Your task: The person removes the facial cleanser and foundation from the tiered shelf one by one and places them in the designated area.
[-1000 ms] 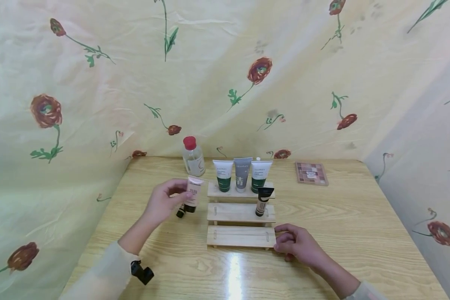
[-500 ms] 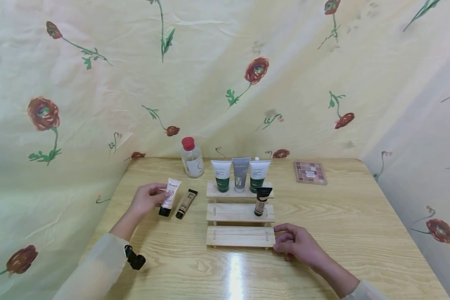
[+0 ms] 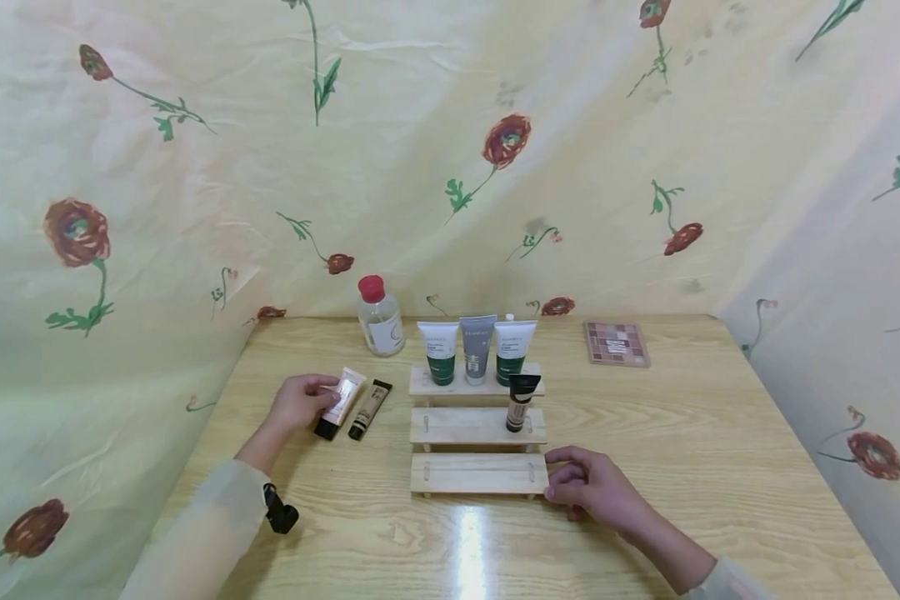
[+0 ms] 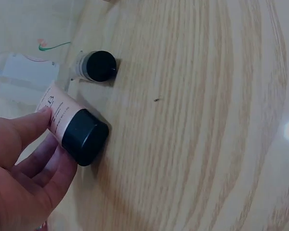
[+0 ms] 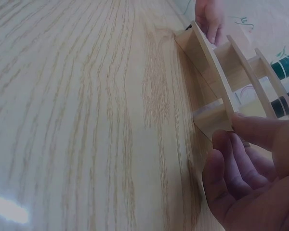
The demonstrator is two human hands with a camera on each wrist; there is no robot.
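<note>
In the head view, my left hand pinches a pale pink BB cream tube by its side, low over the table. The left wrist view shows the thumb on the label, the fingers underneath, and the black cap pointing away from the palm. A slim tan tube with a black cap lies just right of it. My right hand grips the right end of the bottom tier of a three-tier wooden rack. Its thumb presses the tier's edge in the right wrist view, with the other fingers curled.
On the top tier stand two white-and-green tubes with a grey tube between them. A tan tube with black ends stands on the middle tier. A red-capped clear bottle and an eyeshadow palette are farther back.
My left hand has carried the pink tube leftward from beside the rack and lowered it beside the slim tan tube, which is now uncovered. My right hand has stayed at the rack.
</note>
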